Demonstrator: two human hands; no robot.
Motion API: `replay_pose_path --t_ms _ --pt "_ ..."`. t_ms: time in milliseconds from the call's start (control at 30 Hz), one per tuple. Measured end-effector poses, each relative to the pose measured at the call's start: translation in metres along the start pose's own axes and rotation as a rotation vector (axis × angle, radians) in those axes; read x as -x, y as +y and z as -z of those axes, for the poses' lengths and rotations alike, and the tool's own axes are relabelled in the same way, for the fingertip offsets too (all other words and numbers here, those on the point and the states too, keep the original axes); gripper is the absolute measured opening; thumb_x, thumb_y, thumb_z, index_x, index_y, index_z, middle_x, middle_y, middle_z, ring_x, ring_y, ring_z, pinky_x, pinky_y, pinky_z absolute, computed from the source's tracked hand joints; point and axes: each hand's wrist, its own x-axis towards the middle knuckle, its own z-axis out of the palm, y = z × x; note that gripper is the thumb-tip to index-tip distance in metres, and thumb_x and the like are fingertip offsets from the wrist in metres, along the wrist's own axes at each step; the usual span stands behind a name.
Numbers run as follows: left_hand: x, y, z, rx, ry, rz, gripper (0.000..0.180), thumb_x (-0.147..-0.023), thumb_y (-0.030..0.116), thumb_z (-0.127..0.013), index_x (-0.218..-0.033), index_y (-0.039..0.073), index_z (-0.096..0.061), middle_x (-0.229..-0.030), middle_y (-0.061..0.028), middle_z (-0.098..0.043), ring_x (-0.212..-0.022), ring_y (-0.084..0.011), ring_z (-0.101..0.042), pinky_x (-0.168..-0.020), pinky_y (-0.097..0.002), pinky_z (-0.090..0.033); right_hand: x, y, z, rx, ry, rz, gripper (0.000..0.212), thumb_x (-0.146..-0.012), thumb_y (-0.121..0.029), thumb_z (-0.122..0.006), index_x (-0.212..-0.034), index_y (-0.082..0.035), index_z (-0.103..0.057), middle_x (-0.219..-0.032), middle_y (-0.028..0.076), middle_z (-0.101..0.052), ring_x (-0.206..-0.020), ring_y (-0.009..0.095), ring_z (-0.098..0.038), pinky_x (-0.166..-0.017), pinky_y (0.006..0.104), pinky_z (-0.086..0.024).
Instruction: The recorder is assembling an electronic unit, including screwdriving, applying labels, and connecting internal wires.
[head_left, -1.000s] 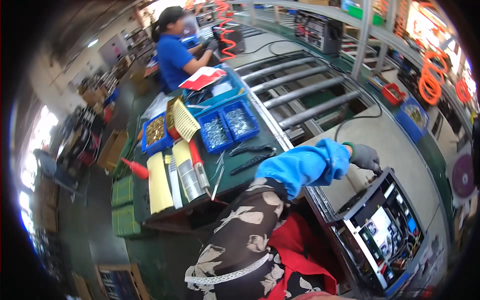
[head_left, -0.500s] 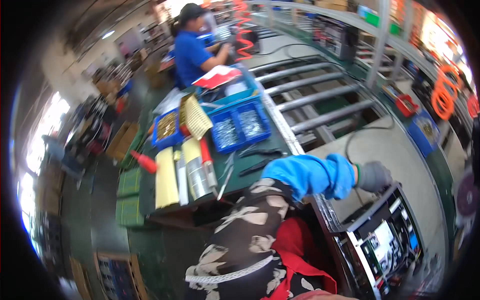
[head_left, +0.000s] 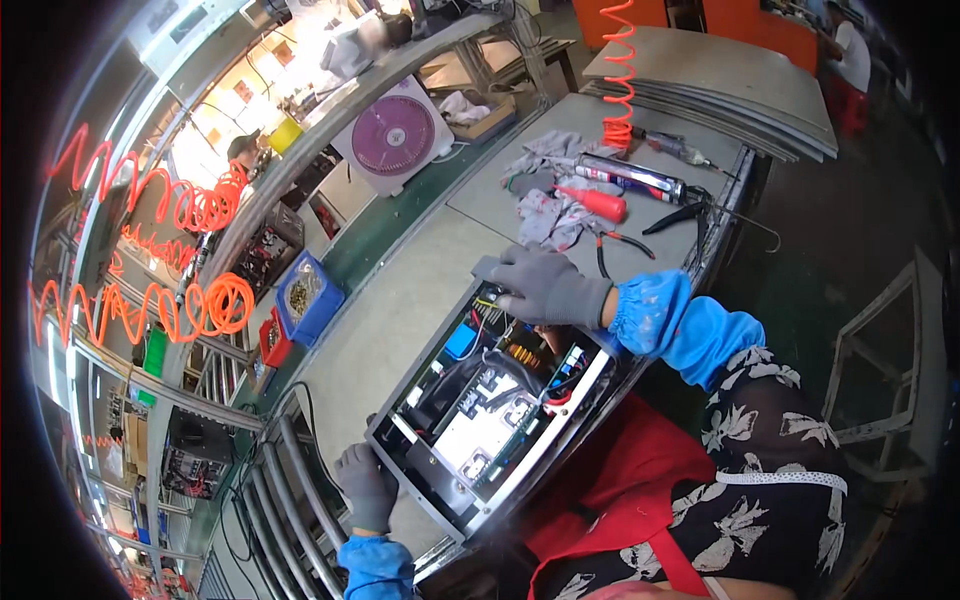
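Note:
An open black metal case (head_left: 412, 496) full of electronic parts lies tilted in view on the bench in front of me. Inside it show a white metal plate (head_left: 475, 430), a copper-coloured coil (head_left: 523, 356) and several wires. My left hand (head_left: 368, 488), in a grey glove, is closed on the case's left corner. At the far right corner my right hand (head_left: 550, 286), gloved the same way, is wrapped over the edge; its fingertips are partly hidden. Blue sleeves cover both forearms.
Beyond my right hand lie pliers (head_left: 625, 246), a red-nozzled bottle (head_left: 598, 203), a sealant tube (head_left: 632, 178) and rags (head_left: 545, 215). Metal rollers (head_left: 292, 490) run at the left. A blue bin (head_left: 312, 305) of small parts and a purple fan (head_left: 392, 137) stand across the bench.
My view has swung to the right, away from the side table with parts bins and the co-worker. The case now sits mid-view, and my right hand has come into sight on it.

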Motion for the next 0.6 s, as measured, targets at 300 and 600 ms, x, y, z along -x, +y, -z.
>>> replay_pose_path --t_ms 300,600 --pt "-0.014 -0.027 0.012 0.917 -0.611 0.403 0.032 -0.085 0.017 -0.070 -0.110 -0.002 -0.063 -0.093 -0.0098 -0.069 -0.089 -0.0172 -0.064 -0.081 -0.0341 -0.049 0.012 0.022 -0.003 -0.420 0.047 -0.358 0.034 -0.084 -0.033 -0.061 -0.102 -0.006 -0.069 -0.098 0.017 -0.066 -0.095 0.033 -0.065 -0.086 0.0417 -0.050" --pt "0.020 0.038 0.001 -0.126 -0.257 0.304 0.032 -0.079 0.013 -0.059 -0.110 0.005 -0.060 -0.095 -0.0168 -0.061 -0.092 -0.0345 -0.060 -0.083 -0.0459 -0.046 -0.007 -0.001 -0.014 -0.270 0.096 0.130 0.033 -0.080 -0.015 -0.060 -0.111 -0.007 -0.067 -0.097 0.018 -0.064 -0.089 0.036 -0.061 -0.079 0.0462 -0.048"
